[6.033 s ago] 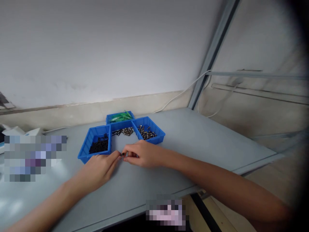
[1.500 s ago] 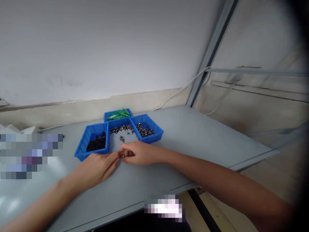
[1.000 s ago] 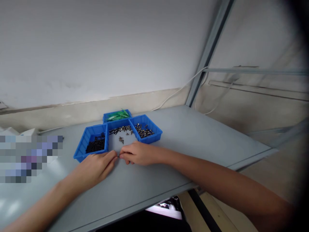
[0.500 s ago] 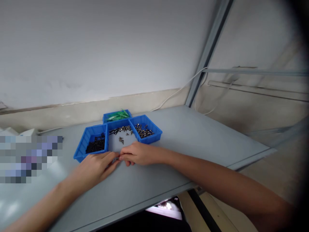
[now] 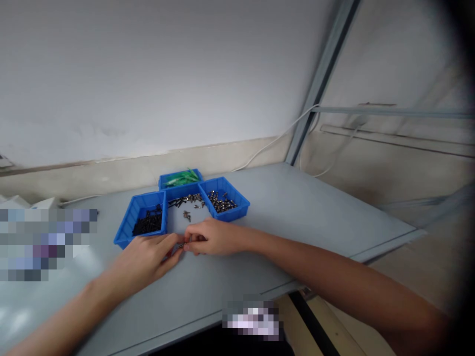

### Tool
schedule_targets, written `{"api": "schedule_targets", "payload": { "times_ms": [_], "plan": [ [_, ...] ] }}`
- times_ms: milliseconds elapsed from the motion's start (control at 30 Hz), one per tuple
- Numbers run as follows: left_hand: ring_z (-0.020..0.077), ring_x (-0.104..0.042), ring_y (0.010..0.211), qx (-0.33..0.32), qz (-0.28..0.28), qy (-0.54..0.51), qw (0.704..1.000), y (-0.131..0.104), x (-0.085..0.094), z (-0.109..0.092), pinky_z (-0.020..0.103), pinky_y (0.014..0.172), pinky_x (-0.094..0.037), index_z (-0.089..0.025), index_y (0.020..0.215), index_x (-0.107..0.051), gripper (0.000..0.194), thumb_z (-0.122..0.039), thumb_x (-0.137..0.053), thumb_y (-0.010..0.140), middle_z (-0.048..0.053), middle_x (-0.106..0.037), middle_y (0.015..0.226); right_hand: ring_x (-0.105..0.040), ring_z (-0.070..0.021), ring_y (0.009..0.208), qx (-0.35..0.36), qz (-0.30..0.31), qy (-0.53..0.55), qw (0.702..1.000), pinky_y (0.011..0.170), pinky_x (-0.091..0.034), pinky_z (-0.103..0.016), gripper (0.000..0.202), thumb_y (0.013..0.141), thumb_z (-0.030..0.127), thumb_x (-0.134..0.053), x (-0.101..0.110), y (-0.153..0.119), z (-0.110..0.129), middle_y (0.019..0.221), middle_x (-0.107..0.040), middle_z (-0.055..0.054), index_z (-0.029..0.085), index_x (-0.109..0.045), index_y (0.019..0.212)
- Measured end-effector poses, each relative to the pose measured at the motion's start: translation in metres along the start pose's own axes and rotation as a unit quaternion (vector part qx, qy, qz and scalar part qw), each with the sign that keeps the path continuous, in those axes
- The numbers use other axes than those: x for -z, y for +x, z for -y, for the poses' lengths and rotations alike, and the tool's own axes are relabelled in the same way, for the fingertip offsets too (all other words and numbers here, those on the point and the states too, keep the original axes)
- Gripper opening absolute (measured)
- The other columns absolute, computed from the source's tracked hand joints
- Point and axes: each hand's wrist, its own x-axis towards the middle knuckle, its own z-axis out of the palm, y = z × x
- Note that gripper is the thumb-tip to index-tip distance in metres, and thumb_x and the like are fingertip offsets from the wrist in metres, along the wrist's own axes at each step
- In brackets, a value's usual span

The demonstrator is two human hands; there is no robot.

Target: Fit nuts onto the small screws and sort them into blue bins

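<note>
My left hand (image 5: 145, 256) rests low over the table, its thumb and forefinger closed on a small metal fitting (image 5: 180, 245) that is mostly hidden. Fingertips of my right hand (image 5: 213, 236) pinch at the other end of that fitting, touching the left fingertips. Just beyond the hands lies a little group of loose metal fittings (image 5: 187, 216). To the left, a blue bin (image 5: 124, 222) contains black screw-like pieces (image 5: 147, 222). On the right, another blue bin (image 5: 233, 213) holds shiny metal fittings (image 5: 221, 201).
Behind stands a third blue bin (image 5: 181, 190) with green plastic pieces (image 5: 182, 178). More dark and metal pieces (image 5: 185, 199) are scattered between the bins. A grey frame post (image 5: 315, 94) rises at the table's back right corner, with a white cable (image 5: 265, 146) along the wall.
The right fingers have shifted slightly and curled in more around the fitting. My left hand stays nearly in place. The bins and loose pieces have not moved.
</note>
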Motion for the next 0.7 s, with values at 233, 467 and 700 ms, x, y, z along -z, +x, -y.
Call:
{"api": "schedule_targets", "payload": {
  "times_ms": [233, 467, 700],
  "plan": [
    [0.0128, -0.059, 0.058, 0.007, -0.012, 0.016, 1.000, 0.0018, 0.0027, -0.0021, 0.024, 0.050, -0.040, -0.019, 0.089, -0.055, 0.026, -0.034, -0.033, 0.092, 0.000, -0.061, 0.069, -0.048, -0.0059, 0.052, -0.017, 0.002, -0.006, 1.000, 0.051, -0.034, -0.019, 0.011, 0.082, 0.022, -0.047, 0.0021, -0.0006, 0.0058, 0.065, -0.058, 0.003, 0.016, -0.055, 0.076],
    [0.0144, -0.060, 0.060, 0.005, 0.017, 0.013, 1.000, 0.0006, -0.0011, 0.0010, 0.026, 0.053, -0.042, -0.020, 0.088, -0.053, 0.021, -0.031, -0.035, 0.091, -0.001, -0.060, 0.069, -0.045, -0.0055, 0.047, -0.005, 0.000, -0.025, 1.000, 0.049, -0.032, -0.019, 0.017, 0.084, 0.025, -0.045, -0.0010, -0.0011, 0.0028, 0.058, -0.054, 0.005, 0.016, -0.055, 0.072],
    [0.0126, -0.057, 0.057, 0.008, 0.023, 0.011, 1.000, 0.0006, -0.0002, -0.0005, 0.024, 0.052, -0.041, -0.019, 0.087, -0.051, 0.018, -0.027, -0.035, 0.090, -0.001, -0.058, 0.067, -0.046, -0.0069, 0.053, -0.001, -0.003, -0.037, 0.999, 0.051, -0.032, -0.020, 0.011, 0.080, 0.021, -0.048, -0.0028, 0.0004, 0.0035, 0.064, -0.058, 0.003, 0.016, -0.056, 0.074]
  ]
}}
